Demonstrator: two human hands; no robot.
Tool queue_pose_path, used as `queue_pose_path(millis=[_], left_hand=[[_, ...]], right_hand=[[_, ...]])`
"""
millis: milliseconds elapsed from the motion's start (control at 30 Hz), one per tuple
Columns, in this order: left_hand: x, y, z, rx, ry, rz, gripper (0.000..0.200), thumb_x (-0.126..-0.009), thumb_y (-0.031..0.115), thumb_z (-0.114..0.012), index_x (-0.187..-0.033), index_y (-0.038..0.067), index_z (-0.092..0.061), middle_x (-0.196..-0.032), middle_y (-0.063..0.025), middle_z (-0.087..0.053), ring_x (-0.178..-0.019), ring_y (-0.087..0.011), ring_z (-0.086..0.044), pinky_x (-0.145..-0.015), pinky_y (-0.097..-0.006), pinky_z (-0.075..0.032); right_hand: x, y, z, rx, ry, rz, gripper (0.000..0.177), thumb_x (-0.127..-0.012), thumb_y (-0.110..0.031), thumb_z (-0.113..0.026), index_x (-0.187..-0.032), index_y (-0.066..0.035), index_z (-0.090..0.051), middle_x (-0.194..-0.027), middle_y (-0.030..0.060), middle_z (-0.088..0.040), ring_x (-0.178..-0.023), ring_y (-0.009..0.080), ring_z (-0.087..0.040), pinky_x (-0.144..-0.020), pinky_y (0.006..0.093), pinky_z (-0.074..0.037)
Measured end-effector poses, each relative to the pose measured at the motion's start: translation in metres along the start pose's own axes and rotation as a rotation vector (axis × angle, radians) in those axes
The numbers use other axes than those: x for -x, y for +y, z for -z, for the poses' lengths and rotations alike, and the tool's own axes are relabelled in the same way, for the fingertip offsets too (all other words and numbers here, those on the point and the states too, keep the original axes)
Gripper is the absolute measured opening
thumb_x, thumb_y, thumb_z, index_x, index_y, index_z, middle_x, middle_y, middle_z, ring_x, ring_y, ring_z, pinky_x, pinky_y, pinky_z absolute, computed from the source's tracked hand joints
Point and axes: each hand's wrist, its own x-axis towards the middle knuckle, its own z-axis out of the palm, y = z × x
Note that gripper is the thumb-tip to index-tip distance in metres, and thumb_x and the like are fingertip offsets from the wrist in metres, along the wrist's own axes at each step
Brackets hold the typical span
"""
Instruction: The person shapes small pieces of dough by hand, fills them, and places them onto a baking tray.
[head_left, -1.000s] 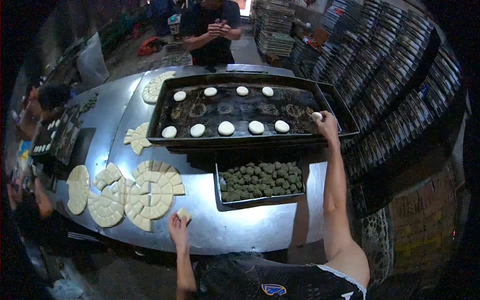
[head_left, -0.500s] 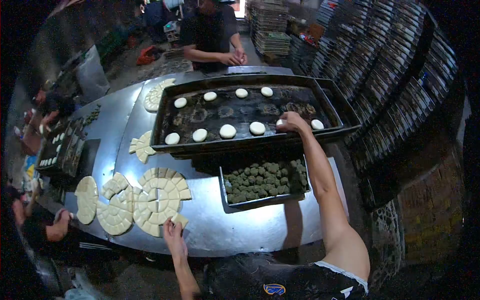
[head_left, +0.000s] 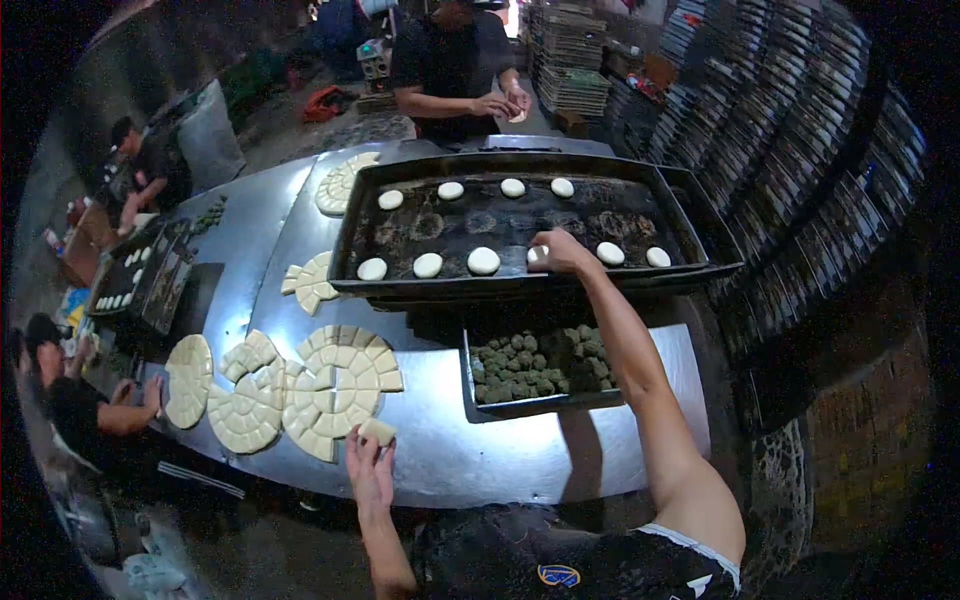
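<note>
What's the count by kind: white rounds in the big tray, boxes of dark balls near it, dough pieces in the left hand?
White rounds in the big tray: 10, one partly under the right hand
Boxes of dark balls: 1
Dough pieces in the left hand: 1
Total: 12

Glossy metal table [head_left: 470, 455], smooth dough discs [head_left: 484, 261]

Metal table [head_left: 450, 455] with cut dough [head_left: 365, 375], trays [head_left: 450, 286]
</note>
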Motion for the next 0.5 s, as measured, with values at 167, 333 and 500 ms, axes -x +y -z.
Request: queue_pose_path(millis=[167, 333, 500], left_hand=[[0.011, 0.006, 0.006, 0.052, 0.051, 0.015, 0.044, -0.091, 0.010, -0.059, -0.131, 0.006, -0.039, -0.121, -0.0114, -0.049, -0.109, -0.0221, -0.050, -0.097, -0.0408, -0.042], [0.012, -0.003, -0.010, 0.162, -0.012, 0.026, 0.043, -0.092, 0.012, -0.059, -0.130, 0.005, -0.040, -0.121, -0.0109, -0.049, -0.110, -0.0220, -0.050, -0.099, -0.0406, -0.039], [0.006, -0.037, -0.057, -0.230, -0.177, 0.057, 0.033, -0.092, 0.011, -0.060, -0.121, 0.000, -0.046, -0.108, -0.0064, -0.057, -0.096, -0.0131, -0.056, -0.081, -0.0235, -0.047]], right_hand=[[-0.008, 0.008, -0.007, 0.021, 0.133, -0.164, 0.056, -0.065, -0.040, -0.080, -0.108, -0.007, -0.066, -0.105, 0.0217, -0.063, -0.106, 0.0373, -0.056, -0.090, 0.0439, -0.047], [0.048, -0.083, -0.012, 0.057, 0.942, 0.119, 0.033, -0.081, -0.033, -0.070, -0.094, -0.003, -0.068, -0.088, 0.0143, -0.066, -0.084, 0.0323, -0.061, -0.079, 0.0450, -0.049], [0.142, -0.207, -0.135, -0.856, 0.319, 0.086, 0.033, -0.094, -0.027, -0.054, -0.083, 0.002, -0.063, -0.071, 0.0166, -0.061, -0.067, 0.0263, -0.061, -0.065, 0.0372, -0.048]])
